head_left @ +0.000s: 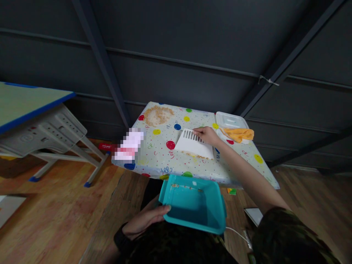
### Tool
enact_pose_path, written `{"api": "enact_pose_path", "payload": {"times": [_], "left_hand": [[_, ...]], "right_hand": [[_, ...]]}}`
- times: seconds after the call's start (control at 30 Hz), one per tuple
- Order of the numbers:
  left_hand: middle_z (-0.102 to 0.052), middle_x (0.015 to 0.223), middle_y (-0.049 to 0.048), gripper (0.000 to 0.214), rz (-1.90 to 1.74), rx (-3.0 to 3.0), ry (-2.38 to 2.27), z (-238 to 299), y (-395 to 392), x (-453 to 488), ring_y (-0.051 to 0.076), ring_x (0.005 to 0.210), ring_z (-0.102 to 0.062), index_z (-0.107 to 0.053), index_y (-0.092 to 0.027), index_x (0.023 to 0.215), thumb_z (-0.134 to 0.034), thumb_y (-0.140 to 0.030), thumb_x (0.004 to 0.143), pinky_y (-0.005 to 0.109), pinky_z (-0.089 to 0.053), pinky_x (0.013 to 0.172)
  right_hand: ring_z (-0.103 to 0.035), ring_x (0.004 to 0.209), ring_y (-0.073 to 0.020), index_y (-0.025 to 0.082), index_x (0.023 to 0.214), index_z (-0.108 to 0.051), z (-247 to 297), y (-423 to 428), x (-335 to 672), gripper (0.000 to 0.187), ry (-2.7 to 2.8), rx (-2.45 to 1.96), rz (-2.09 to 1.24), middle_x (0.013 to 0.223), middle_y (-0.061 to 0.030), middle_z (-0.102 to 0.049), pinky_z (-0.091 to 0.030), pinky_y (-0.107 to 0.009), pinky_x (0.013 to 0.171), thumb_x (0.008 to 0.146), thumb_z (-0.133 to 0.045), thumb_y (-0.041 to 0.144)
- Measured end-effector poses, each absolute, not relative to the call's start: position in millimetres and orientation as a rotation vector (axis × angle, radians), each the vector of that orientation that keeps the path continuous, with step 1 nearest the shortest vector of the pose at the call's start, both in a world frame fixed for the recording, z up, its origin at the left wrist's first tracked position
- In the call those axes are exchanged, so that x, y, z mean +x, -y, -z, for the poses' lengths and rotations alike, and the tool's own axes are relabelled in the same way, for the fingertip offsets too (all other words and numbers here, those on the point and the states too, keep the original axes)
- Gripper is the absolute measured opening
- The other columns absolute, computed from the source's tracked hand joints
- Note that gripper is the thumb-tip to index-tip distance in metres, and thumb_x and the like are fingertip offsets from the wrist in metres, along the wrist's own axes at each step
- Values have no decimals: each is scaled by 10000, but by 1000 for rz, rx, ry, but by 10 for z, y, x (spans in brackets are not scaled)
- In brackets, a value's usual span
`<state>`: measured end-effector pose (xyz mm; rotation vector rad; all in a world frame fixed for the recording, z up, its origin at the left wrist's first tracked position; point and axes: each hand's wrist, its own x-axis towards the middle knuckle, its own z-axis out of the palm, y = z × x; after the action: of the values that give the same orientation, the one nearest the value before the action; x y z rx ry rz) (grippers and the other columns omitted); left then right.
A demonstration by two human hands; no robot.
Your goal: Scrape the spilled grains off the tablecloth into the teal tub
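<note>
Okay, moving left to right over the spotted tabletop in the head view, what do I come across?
Pixelated item, scattered small golden and whitish bits, white slotted scraper held by the right hand, orange cloth.

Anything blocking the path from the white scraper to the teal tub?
No visible obstacle. Loose grains line the near edge of the white scraper; beyond, patterned tablecloth runs toward the teal tub, held by the left hand.
</note>
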<state>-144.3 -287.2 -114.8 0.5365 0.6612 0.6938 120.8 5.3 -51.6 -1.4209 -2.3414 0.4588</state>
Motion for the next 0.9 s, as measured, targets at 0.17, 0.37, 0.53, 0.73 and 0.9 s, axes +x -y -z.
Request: {"api": "enact_pose_path", "payload": {"times": [0.17,0.37,0.53,0.73,0.9], "left_hand": [[-451,1534,86,670,-683,531,-694,1091,2860,-1463,286,1398,-429,-340,-265,1503,-625,-277,897,533,-261,1202],[-461,1522,123,661,-700,530,-686,1072,2834,-1441,296,1383,-449,-358,-212,1496,-628,-271,895,518,-324,1179],[-458,1523,126,605,-694,526,-691,1065,2825,-1411,307,1392,-433,-434,-212,1456,-633,-295,891,545,-291,1189],[-480,1510,118,601,-683,516,-716,1117,2835,-1413,301,1404,-416,-456,-215,1444,-644,-308,881,531,-275,1200],[-481,1511,100,625,-703,483,-729,1214,2836,-1406,310,1415,-393,-473,-221,1433,-674,-332,852,542,-283,1196]], "right_hand": [[-689,889,-243,270,1128,-748,552,78,1215,354,2349,-1446,-414,999,-37,-760,-471,-308,756,923,-520,446],[-689,911,-266,269,1146,-742,552,224,1179,356,2334,-1473,-419,1046,-56,-754,-474,-329,754,923,-525,442],[-685,881,-243,233,1117,-753,539,208,1162,351,2303,-1426,-508,1015,-47,-758,-480,-320,748,916,-533,420],[-667,766,-230,155,1076,-766,252,29,1561,401,2108,-1549,-448,926,-78,-759,-484,-315,665,873,-572,442],[-681,689,-236,159,1033,-776,204,104,2233,372,1871,-1813,-278,852,-107,-759,-497,-320,603,823,-631,429]]}}
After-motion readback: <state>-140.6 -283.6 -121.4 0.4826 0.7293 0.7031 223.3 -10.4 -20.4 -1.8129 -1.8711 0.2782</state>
